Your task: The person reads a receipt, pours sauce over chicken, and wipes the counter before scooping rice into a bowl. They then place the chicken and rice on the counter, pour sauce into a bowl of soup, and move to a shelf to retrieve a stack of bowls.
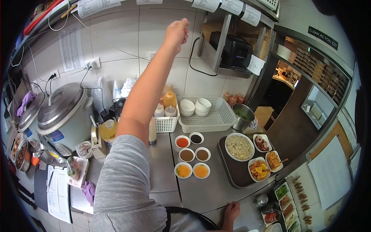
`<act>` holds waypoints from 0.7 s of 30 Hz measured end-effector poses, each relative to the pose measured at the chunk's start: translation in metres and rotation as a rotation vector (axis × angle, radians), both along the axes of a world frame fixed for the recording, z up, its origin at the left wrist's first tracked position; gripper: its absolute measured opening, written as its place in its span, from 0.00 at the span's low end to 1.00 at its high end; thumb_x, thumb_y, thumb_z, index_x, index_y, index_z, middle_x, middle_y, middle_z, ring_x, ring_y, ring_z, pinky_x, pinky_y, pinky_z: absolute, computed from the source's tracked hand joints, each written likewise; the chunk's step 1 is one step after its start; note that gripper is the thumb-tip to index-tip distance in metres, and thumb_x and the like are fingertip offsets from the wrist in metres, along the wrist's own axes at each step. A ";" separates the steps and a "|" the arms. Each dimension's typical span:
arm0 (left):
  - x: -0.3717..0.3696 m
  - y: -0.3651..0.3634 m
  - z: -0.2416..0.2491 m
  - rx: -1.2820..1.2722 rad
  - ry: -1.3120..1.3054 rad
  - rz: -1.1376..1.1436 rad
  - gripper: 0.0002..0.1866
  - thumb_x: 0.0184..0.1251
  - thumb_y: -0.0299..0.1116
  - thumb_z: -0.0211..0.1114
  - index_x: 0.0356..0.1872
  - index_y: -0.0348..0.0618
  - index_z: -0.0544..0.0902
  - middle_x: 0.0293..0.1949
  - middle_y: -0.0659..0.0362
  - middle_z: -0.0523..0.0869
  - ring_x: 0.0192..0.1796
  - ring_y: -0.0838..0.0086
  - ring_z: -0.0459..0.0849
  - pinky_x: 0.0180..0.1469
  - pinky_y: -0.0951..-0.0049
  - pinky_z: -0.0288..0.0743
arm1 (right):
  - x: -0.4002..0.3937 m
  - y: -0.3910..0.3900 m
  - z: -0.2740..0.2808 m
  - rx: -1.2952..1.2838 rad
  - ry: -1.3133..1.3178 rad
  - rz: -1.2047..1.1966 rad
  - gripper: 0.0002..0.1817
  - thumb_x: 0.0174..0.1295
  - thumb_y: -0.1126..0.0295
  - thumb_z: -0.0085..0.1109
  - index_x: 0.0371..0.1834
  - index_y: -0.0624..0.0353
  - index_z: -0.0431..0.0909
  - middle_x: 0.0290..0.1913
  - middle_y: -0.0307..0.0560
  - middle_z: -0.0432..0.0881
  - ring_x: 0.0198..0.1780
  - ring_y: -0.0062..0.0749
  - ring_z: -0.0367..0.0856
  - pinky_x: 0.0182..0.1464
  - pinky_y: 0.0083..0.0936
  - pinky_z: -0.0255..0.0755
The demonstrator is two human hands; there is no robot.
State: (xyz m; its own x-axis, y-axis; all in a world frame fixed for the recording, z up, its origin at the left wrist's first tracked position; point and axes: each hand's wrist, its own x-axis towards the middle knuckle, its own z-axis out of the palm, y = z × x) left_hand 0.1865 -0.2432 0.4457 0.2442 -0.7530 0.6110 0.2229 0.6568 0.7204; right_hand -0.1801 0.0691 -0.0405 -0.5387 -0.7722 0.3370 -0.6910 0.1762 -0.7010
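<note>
In the head view, your left hand [177,36] is hovering high before the wall, below the slips [207,4] and left of the black machine [235,52]; its fingers are folding into a narrow fist, and I cannot tell whether they are gripping anything. The slips are hanging apart from it along the top, so a hasty grab could pull down more than one, or tear one. Your forearm is crossing the view in front of the bottles [169,99], which are standing in the basket [166,124]; lowering it carelessly could clip their tops, since your arm is hiding some of them from you. Your right hand [233,210] is lying half closed at the near edge of the counter [213,186], with nothing showing in it, though its palm side is facing away. The jar [261,200] is standing near, so a sideways swing while you are looking up could tip it. Six sauces [187,155] are sitting uncovered ahead of that hand, near the tray [236,172]; a dragging wrist or a bumped tray could slop them together, because their bowls are standing so close.
</note>
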 end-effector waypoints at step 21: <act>0.032 -0.016 0.060 0.019 0.256 0.040 0.16 0.55 0.37 0.59 0.42 0.42 0.69 0.29 0.61 0.73 0.25 0.76 0.73 0.23 0.79 0.64 | -0.001 0.000 -0.001 0.029 0.025 -0.027 0.03 0.48 0.73 0.50 0.26 0.60 0.72 0.25 0.51 0.75 0.27 0.43 0.75 0.31 0.32 0.69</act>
